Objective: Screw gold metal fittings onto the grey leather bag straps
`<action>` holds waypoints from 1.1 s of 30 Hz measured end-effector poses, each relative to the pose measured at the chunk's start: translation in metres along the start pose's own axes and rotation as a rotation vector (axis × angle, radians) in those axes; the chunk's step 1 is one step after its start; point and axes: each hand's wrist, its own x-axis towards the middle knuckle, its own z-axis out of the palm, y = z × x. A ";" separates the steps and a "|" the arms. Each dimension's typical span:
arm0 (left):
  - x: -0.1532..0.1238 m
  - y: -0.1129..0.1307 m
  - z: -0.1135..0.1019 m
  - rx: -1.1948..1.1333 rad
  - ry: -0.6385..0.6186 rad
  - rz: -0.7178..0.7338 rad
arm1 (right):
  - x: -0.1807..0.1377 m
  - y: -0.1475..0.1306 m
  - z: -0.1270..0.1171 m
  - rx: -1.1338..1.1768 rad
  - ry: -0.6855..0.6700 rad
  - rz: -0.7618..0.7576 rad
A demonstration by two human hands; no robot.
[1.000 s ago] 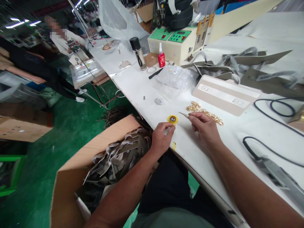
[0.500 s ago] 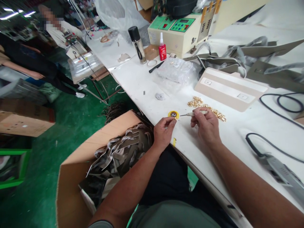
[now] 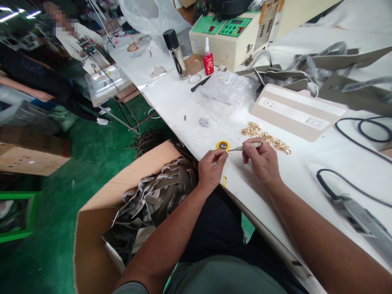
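Note:
My left hand (image 3: pixel 212 168) pinches a small gold metal piece (image 3: pixel 227 151) at the table's front edge; the fingers hide most of it. A thin screwdriver (image 3: pixel 247 146) with a pale handle is gripped in my right hand (image 3: pixel 262 160), its tip pointing left and meeting or nearly meeting that piece. Just behind my left fingertips sits a round yellow dish (image 3: pixel 222 145) of small dark items that look like screws. Beyond my right hand, a loose pile of gold metal fittings (image 3: pixel 266 137) lies on the white table (image 3: pixel 196 139).
A beige flat panel (image 3: pixel 294 114) lies behind the fittings. Farther back are a plastic bag (image 3: pixel 226 87), a red glue bottle (image 3: pixel 208 59), a bottle (image 3: pixel 177 57) and a machine (image 3: pixel 226 41). A cardboard box (image 3: pixel 92 228) of strips stands left; a grey corded tool (image 3: pixel 358 216) lies right.
My right hand has shifted slightly left, bringing the screwdriver's tip up to the gold piece. My left hand keeps its pinch in nearly the same place.

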 end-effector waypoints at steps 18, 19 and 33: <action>0.014 -0.009 -0.019 0.215 0.057 0.182 | 0.013 0.006 -0.012 0.169 0.200 0.014; 0.019 -0.013 -0.024 0.300 0.083 0.223 | 0.017 0.007 -0.016 0.199 0.251 0.008; 0.040 -0.001 -0.020 0.611 -0.010 0.496 | 0.045 0.003 -0.054 0.425 0.523 -0.022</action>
